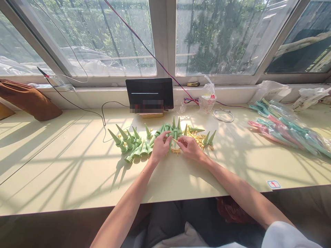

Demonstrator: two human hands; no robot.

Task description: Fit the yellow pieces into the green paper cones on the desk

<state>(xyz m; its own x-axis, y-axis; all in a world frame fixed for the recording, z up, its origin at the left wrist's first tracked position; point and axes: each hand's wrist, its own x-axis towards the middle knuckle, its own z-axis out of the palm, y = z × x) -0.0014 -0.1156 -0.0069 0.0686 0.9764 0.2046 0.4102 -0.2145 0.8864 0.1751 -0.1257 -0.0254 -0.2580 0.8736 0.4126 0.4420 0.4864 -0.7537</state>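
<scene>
My left hand (159, 147) and my right hand (189, 147) meet over the middle of a pale yellow table (77, 172). Left-hand fingers curl round a green cone-shaped spike (169, 135). My right hand pinches a thin yellow plastic piece (176, 141) whose tip points at that spike. Around the hands lies a heap of several green spikes (130, 144), some upright, some lying flat. A scatter of small yellow plastic parts (198, 138) sits just behind my right hand.
A dark tablet (149, 93) leans on a stand at the back under the window. Cables (103, 115) run across the sill. Bagged pink and teal plastic items (284, 129) lie at the right, a brown cloth bag (28, 100) at the far left, a small clear bag (207, 96) near the sill.
</scene>
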